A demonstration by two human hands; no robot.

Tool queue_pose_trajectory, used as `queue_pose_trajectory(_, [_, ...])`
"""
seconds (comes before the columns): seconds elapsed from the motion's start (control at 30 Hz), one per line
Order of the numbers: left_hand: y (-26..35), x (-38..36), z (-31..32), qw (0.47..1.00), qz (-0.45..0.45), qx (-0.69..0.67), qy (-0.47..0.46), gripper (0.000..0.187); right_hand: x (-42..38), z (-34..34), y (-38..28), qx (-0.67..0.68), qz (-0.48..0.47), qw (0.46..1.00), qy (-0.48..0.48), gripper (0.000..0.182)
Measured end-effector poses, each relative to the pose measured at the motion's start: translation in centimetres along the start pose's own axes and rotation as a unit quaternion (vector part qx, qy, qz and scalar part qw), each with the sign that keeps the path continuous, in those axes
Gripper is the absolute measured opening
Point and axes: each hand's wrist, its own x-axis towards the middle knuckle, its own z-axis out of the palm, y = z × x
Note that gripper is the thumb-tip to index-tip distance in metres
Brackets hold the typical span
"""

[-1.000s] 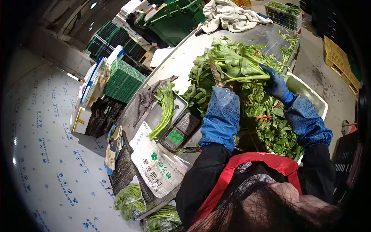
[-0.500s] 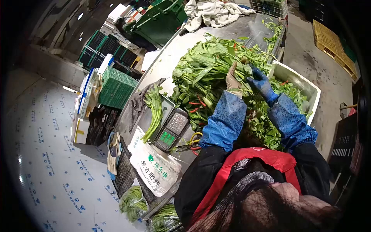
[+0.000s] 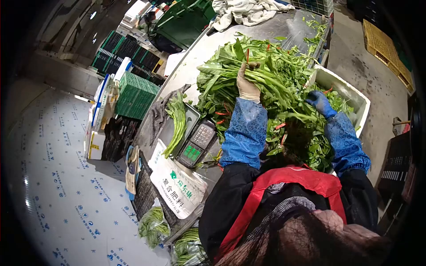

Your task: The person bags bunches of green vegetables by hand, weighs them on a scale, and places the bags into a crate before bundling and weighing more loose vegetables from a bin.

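Observation:
A big heap of leafy greens (image 3: pixel 286 66) with long pale stems covers the table in front of me. My left hand (image 3: pixel 248 84), in a pale glove, is closed round a bunch of leafy greens (image 3: pixel 270 84) on top of the heap. Its stems point right, toward my right hand (image 3: pixel 321 103). That hand wears a blue glove and has its fingers curled over the heap's right side; whatever they hold is hidden. Red ties (image 3: pixel 280 126) show among the greens. A digital scale (image 3: pixel 197 144) stands left of the heap, with a separate bunch of greens (image 3: pixel 177 126) beside it.
A white foam box (image 3: pixel 361 104) with greens stands at the right. White cloths (image 3: pixel 248 13) lie at the table's far end. Near the scale lies a printed white sack (image 3: pixel 177 188). Bagged greens (image 3: pixel 154 226) sit at the lower left; green crates (image 3: pixel 135 95) are stacked beyond the table.
My hands have moved apart: the left went left and slightly up with the bunch, the right went right and a little down. A person now shows by the green bin at the back.

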Motion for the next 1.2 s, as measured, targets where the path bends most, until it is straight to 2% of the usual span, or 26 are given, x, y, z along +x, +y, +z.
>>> queue_pose_trajectory(0.07, [-0.2,-0.8,0.8,0.999,-0.013,-0.001,-0.034,0.025,0.1,-2.2,-3.9,0.043,-0.102,0.99,0.092,0.064])
queue_pose_trajectory(0.17, [-1.1,-2.8,3.4,0.996,-0.064,0.004,-0.062,0.029,2.0,-3.6,-9.0,0.114,-0.037,0.992,0.027,0.07])
queue_pose_trajectory(0.23, [-2.3,-3.1,3.2,0.988,-0.129,0.032,-0.083,0.031,2.2,-5.1,-13.4,0.27,-0.025,0.962,-0.024,0.064])
queue_pose_trajectory(0.27, [-2.6,-3.3,3.4,0.984,-0.127,0.084,-0.092,0.03,2.9,-5.3,-14.2,0.359,-0.01,0.931,-0.069,0.061])
queue_pose_trajectory(0.3, [-2.6,-3.5,3.8,0.985,-0.118,0.092,-0.085,0.03,2.9,-4.3,-14.6,0.48,-0.038,0.877,0.013,0.049])
queue_pose_trajectory(0.37, [-2.4,-2.8,3.5,0.988,-0.077,0.075,-0.109,0.027,3.7,-2.0,-12.0,0.722,-0.035,0.691,0.02,0.04])
queue_pose_trajectory(0.4, [-2.0,-2.3,3.2,0.993,-0.067,0.053,-0.086,0.024,2.5,-2.9,-11.9,0.721,0.015,0.691,0.058,0.036])
queue_pose_trajectory(0.47, [-0.6,-1.4,2.5,0.995,-0.018,0.061,-0.083,0.023,2.4,-2.6,-7.0,0.566,0.073,0.821,0.003,0.041])
queue_pose_trajectory(0.5, [-0.1,-1.0,2.1,0.994,0.005,0.089,-0.058,0.025,2.4,-2.3,-3.9,0.301,0.055,0.95,-0.058,0.049])
queue_pose_trajectory(0.53, [0.1,-0.5,1.7,0.994,0.012,0.095,-0.052,0.027,2.5,-1.9,-0.9,0.009,0.008,0.994,-0.104,0.056])
queue_pose_trajectory(0.57, [0.2,-0.2,1.4,0.994,0.018,0.1,-0.046,0.028,1.3,-2.8,-0.8,-0.118,0.01,0.976,-0.18,0.063])
queue_pose_trajectory(0.6, [0.2,-0.6,1.8,0.991,0.037,0.124,-0.032,0.028,0.8,-3.1,-0.9,-0.15,0.014,0.965,-0.216,0.078])
queue_pose_trajectory(0.63, [0.0,-0.8,2.3,0.991,0.028,0.128,-0.022,0.028,0.4,-3.0,-1.0,-0.1,-0.022,0.984,-0.147,0.086])
queue_pose_trajectory(0.67, [-0.5,-1.2,2.8,0.975,0.056,0.21,-0.034,0.029,0.1,-3.0,-1.2,-0.051,-0.058,0.994,-0.078,0.095])
queue_pose_trajectory(0.7, [-1.1,-1.9,4.2,0.986,0.022,0.164,0.021,0.031,-0.1,-4.8,-4.6,0.025,-0.058,0.994,-0.09,0.108])
queue_pose_trajectory(0.73, [-2.3,-1.4,3.5,0.992,-0.049,0.117,0.023,0.032,-0.3,-5.6,-7.4,0.052,-0.125,0.99,-0.03,0.111])
queue_pose_trajectory(0.77, [-3.0,-2.5,5.7,0.987,-0.039,0.15,0.039,0.036,-0.4,-5.8,-9.7,0.077,-0.192,0.978,0.03,0.114])
queue_pose_trajectory(0.83, [-4.8,-3.7,7.6,0.96,-0.104,0.22,0.139,0.037,0.0,-5.0,-13.2,0.1,-0.234,0.963,0.085,0.117])
queue_pose_trajectory(0.87, [-5.9,-4.0,8.1,0.942,-0.144,0.247,0.176,0.038,0.6,-4.0,-14.2,0.168,-0.259,0.942,0.135,0.105])
queue_pose_trajectory(0.93, [-6.8,-4.1,8.5,0.945,-0.086,0.315,0.03,0.033,1.8,-1.9,-12.7,0.215,-0.119,0.958,0.15,0.083])
queue_pose_trajectory(0.97, [-6.4,-3.9,8.0,0.945,-0.083,0.315,0.028,0.033,4.1,-0.4,-9.6,0.477,-0.111,0.87,0.057,0.059])
queue_pose_trajectory(1.03, [-4.1,-2.8,6.8,0.945,-0.174,0.251,-0.119,0.028,4.9,-2.1,-8.8,0.434,-0.115,0.893,0.039,0.048])
queue_pose_trajectory(1.07, [-2.3,-2.7,6.4,0.93,-0.199,0.265,-0.159,0.035,4.2,-3.2,-8.3,0.537,-0.079,0.838,-0.05,0.037])
queue_pose_trajectory(1.13, [-1.4,-2.0,3.5,0.955,-0.142,0.192,-0.176,0.059,3.5,-5.0,-7.5,0.513,-0.073,0.844,-0.136,0.031])
queue_pose_trajectory(1.17, [-1.4,-1.7,1.7,0.956,-0.177,0.18,-0.148,0.059,3.2,-4.9,-7.7,0.474,-0.081,0.866,-0.135,0.028])
queue_pose_trajectory(1.2, [-1.3,-1.4,0.3,0.956,-0.211,0.167,-0.117,0.06,4.9,-3.3,-4.9,0.414,-0.186,0.881,-0.136,0.028])
